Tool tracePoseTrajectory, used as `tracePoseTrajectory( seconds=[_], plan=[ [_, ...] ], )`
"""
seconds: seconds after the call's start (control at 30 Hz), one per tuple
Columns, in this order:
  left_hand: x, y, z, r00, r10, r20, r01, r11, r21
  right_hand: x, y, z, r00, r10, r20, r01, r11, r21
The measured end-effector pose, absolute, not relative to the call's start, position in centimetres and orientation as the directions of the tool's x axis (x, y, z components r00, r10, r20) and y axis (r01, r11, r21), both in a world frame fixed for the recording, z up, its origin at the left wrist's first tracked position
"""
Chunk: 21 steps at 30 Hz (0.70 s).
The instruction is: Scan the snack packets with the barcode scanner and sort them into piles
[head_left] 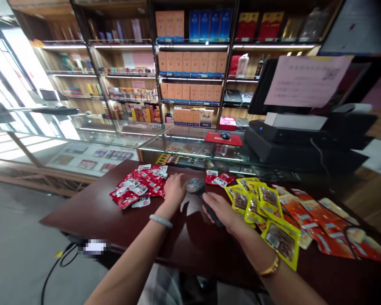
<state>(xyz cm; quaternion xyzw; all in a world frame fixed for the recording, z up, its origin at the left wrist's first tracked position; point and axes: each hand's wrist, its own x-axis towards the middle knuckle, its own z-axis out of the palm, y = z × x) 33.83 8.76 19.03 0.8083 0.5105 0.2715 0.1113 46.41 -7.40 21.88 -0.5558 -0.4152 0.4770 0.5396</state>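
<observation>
My right hand (220,209) is wrapped round the dark handle of a handheld barcode scanner (197,187), whose round head points away from me over the dark red table (92,212). My left hand (174,189) rests at the right edge of a pile of small red snack packets (139,186), fingers curled down onto them; whether it grips one is unclear. Two more red packets (217,178) lie just beyond the scanner head. Yellow snack packets (257,203) lie in a row right of my right hand.
Orange packets (311,220) spread toward the table's right end. Behind the table stands a glass display counter (165,144) with a black cash register and printer (292,135), a red mouse pad and mouse (224,137). Stocked shelves (190,63) line the back wall. A cable (55,264) trails on the floor.
</observation>
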Motion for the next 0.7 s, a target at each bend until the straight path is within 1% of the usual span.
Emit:
tracePoseTrajectory(
  seconds=[0.07,0.13,0.3,0.43,0.5,0.6,0.67,0.7],
  plan=[
    [37.9,8.1,18.8,0.48,0.816,0.321,0.694,-0.577,0.431,49.2,-8.0,21.9,0.267,0.959,-0.09,-0.064,-0.075,-0.995],
    [41.5,7.6,18.7,0.55,0.781,0.295,0.675,-0.624,0.393,52.0,-8.4,22.1,0.346,0.935,-0.075,-0.075,-0.052,-0.996],
    [48.7,7.8,19.2,0.642,0.722,0.257,0.676,-0.692,0.254,57.6,-8.6,23.3,0.521,0.852,-0.043,-0.15,0.042,-0.988],
    [52.2,8.3,18.8,0.649,0.733,0.203,0.712,-0.679,0.179,59.6,-8.4,23.1,0.557,0.83,-0.035,-0.214,0.103,-0.971],
    [53.0,8.4,18.3,0.64,0.743,0.196,0.722,-0.668,0.179,59.9,-8.3,22.4,0.564,0.825,-0.047,-0.231,0.103,-0.968],
    [53.0,8.2,18.2,0.631,0.743,0.224,0.718,-0.668,0.194,60.1,-8.1,21.6,0.569,0.82,-0.06,-0.239,0.095,-0.966],
    [52.3,7.9,18.5,0.623,0.752,0.215,0.714,-0.659,0.238,60.1,-8.1,21.4,0.567,0.821,-0.065,-0.25,0.097,-0.963],
    [51.7,7.7,18.8,0.608,0.769,0.197,0.716,-0.639,0.282,60.1,-8.1,21.4,0.567,0.821,-0.065,-0.256,0.1,-0.961]
  ],
)
